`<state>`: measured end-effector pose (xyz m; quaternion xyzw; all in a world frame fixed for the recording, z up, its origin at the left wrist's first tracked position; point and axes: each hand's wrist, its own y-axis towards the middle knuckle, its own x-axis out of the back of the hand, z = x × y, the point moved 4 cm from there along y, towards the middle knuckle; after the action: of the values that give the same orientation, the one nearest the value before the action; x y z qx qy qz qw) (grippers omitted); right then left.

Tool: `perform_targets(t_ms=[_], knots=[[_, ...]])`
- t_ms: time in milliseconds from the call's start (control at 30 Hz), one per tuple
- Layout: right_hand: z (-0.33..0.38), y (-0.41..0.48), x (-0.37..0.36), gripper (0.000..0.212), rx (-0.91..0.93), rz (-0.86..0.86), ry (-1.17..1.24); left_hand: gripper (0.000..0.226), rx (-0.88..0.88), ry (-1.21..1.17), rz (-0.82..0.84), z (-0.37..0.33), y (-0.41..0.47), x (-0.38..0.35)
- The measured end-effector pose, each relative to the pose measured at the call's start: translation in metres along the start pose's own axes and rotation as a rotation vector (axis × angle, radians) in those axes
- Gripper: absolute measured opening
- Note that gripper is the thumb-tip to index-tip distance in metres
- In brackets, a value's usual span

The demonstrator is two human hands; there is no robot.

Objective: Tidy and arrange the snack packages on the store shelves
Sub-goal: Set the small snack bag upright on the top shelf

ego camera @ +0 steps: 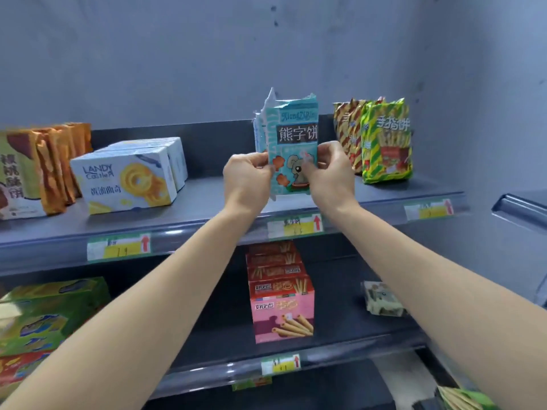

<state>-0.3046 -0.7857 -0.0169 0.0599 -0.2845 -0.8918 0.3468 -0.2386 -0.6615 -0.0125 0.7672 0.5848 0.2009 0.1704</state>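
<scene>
left hand (247, 179), right hand (329, 173) grip teal packet (297, 130) | lower corners hidden

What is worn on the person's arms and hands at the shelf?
Nothing visible: the left forearm and right forearm are bare, no sleeve in frame. The left hand and right hand wear no gloves; neither wrist shows a watch or bracelet.

- Wide bare stretch of upper shelf (201, 199) between Landy Castle cookie boxes (127, 180) and teal bear-biscuit packs (293, 125).
- Narrow gap from those packs to striped snack bags (384, 143).
</scene>
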Motion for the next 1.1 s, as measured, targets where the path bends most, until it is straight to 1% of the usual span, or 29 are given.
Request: perform_targets(t_ms=[100, 167, 300, 400, 533, 633, 733, 800, 833, 900, 967, 1033, 1100], knots=[[-0.021, 0.041, -0.014, 0.014, -0.049, 0.076, -0.163, 0.013, 0.078, 0.055, -0.006, 0.026, 0.038, -0.008], [-0.037, 0.059, -0.023, 0.016, -0.089, 0.115, -0.224, 0.012, 0.143, 0.06, 0.014, 0.041, 0.054, -0.011], [-0.055, 0.081, -0.035, 0.024, -0.152, 0.134, -0.238, 0.01, 0.193, 0.057, -0.003, 0.052, 0.076, -0.013], [-0.06, 0.088, -0.04, 0.023, -0.166, 0.13, -0.217, 0.011, 0.201, 0.091, -0.031, 0.058, 0.087, -0.012], [-0.062, 0.088, -0.044, 0.023, -0.164, 0.142, -0.195, 0.015, 0.194, 0.169, -0.073, 0.059, 0.089, -0.011], [-0.059, 0.085, -0.043, 0.018, -0.165, 0.15, -0.201, 0.014, 0.188, 0.224, -0.082, 0.056, 0.085, -0.011], [-0.053, 0.078, -0.037, 0.025, -0.146, 0.161, -0.219, 0.009, 0.191, 0.321, -0.096, 0.052, 0.08, -0.007], [-0.047, 0.072, -0.029, 0.029, -0.111, 0.16, -0.232, 0.024, 0.151, 0.424, -0.129, 0.045, 0.074, -0.003], [-0.043, 0.068, -0.024, 0.029, -0.091, 0.151, -0.226, 0.028, 0.112, 0.465, -0.151, 0.038, 0.069, -0.001], [-0.037, 0.057, -0.013, 0.027, -0.048, 0.13, -0.197, 0.025, 0.009, 0.505, -0.173, 0.02, 0.056, -0.001], [-0.03, 0.042, 0.001, 0.021, -0.011, 0.117, -0.152, 0.019, -0.079, 0.483, -0.157, 0.003, 0.038, -0.007], [-0.025, 0.023, 0.019, 0.016, 0.004, 0.11, -0.091, 0.015, -0.139, 0.425, -0.105, -0.011, 0.015, -0.02], [-0.023, 0.001, 0.042, 0.018, -0.002, 0.115, -0.056, 0.013, -0.182, 0.38, -0.04, -0.023, -0.016, -0.038]])
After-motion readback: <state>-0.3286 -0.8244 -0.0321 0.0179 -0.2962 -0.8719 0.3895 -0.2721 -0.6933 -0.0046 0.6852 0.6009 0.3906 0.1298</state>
